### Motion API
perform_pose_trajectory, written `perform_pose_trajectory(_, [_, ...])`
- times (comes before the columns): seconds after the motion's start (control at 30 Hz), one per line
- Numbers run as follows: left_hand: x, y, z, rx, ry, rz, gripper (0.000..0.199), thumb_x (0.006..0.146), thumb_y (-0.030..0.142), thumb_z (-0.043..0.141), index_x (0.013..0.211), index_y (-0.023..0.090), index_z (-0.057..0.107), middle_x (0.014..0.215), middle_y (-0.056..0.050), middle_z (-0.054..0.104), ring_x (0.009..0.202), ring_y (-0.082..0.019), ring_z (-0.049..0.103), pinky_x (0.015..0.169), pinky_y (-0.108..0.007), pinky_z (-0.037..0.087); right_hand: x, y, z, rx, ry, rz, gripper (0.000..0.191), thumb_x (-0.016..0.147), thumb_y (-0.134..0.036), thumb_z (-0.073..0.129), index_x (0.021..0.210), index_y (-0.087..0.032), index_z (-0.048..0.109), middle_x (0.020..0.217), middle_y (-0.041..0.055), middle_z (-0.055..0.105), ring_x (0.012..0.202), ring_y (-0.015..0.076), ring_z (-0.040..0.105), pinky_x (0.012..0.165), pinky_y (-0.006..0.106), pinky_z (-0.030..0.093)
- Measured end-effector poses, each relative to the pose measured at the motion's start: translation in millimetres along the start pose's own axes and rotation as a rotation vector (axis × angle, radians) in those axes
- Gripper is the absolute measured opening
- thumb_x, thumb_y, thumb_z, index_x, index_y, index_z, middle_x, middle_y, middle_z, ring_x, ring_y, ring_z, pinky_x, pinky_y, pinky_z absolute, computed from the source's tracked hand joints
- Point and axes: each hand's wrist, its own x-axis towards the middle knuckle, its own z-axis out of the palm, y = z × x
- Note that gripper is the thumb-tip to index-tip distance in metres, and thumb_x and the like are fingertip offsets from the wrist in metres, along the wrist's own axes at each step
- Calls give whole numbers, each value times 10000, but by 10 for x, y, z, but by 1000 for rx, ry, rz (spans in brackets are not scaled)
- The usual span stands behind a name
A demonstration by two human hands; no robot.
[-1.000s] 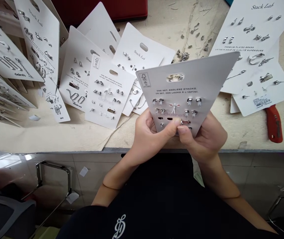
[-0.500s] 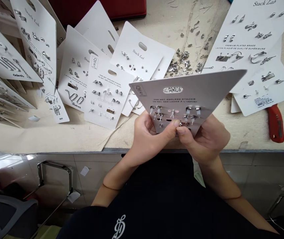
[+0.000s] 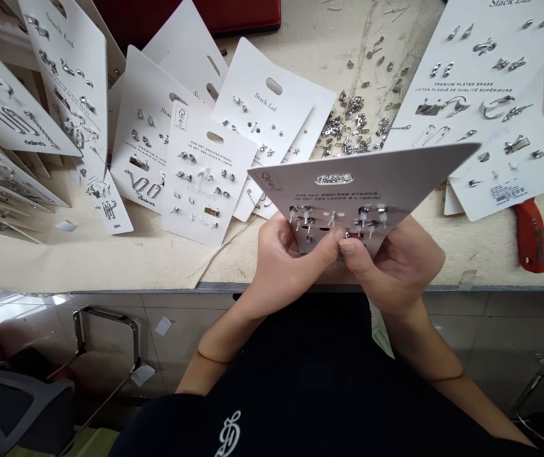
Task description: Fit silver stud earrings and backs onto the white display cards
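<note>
Both hands grip a white earring display card (image 3: 343, 190) over the table's front edge, tilted back. My left hand (image 3: 288, 266) and my right hand (image 3: 395, 266) hold its lower part from either side. The two thumbs nearly meet on the card's face, beside small silver earrings in rows. The bottom of the card is hidden behind my fingers. Above the card, a scatter of loose silver earring pieces (image 3: 352, 120) lies on the canvas, close to but not touching it.
Several printed earring cards (image 3: 209, 190) lie fanned across the canvas-covered table (image 3: 110, 260), with more at the right (image 3: 510, 158). A red-handled tool (image 3: 531, 235) lies at the right. A red case (image 3: 181, 13) sits beyond the table. Below its edge are a metal chair frame (image 3: 105, 343) and a grey seat (image 3: 14, 406).
The held card has tipped further back, its top edge dropping lower in view and uncovering more loose silver pieces. My hands stay on it in nearly the same grip.
</note>
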Motion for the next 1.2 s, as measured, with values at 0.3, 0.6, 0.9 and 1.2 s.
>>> perform_pose_trajectory(0.3, [27, 20, 95, 162, 198, 305, 116, 897, 225, 724, 967, 208, 633, 820, 62, 704, 694, -50, 705, 626, -103, 584, 139, -18, 56, -101, 303, -137, 366, 819, -165, 713, 1163, -259, 631, 1008, 39, 628, 889, 179, 627, 736, 337, 564])
perform_pose_trajectory(0.6, [34, -101, 49, 361, 105, 528, 255, 921, 131, 654, 1142, 246, 601, 1019, 15, 703, 921, -124, 703, 819, -258, 615, 99, -21, 41, -473, 276, -220, 126, 854, -162, 687, 950, -217, 626, 842, 46, 556, 827, 169, 541, 690, 321, 485])
perform_pose_trajectory(0.9, [16, -102, 64, 348, 136, 423, 240, 916, 151, 669, 1124, 254, 608, 983, 18, 655, 883, -99, 660, 773, -222, 568, 108, -26, 79, -518, 271, -169, 151, 832, -116, 677, 855, -205, 557, 786, 33, 580, 795, 166, 543, 694, 346, 456])
perform_pose_trajectory(1.2, [31, -48, 93, 279, 199, 350, 169, 898, 170, 705, 1034, 230, 623, 865, 54, 662, 746, -58, 657, 649, -149, 559, 134, -43, 86, -607, 214, -172, 198, 804, -76, 643, 810, -220, 508, 736, 41, 553, 745, 199, 516, 636, 357, 431])
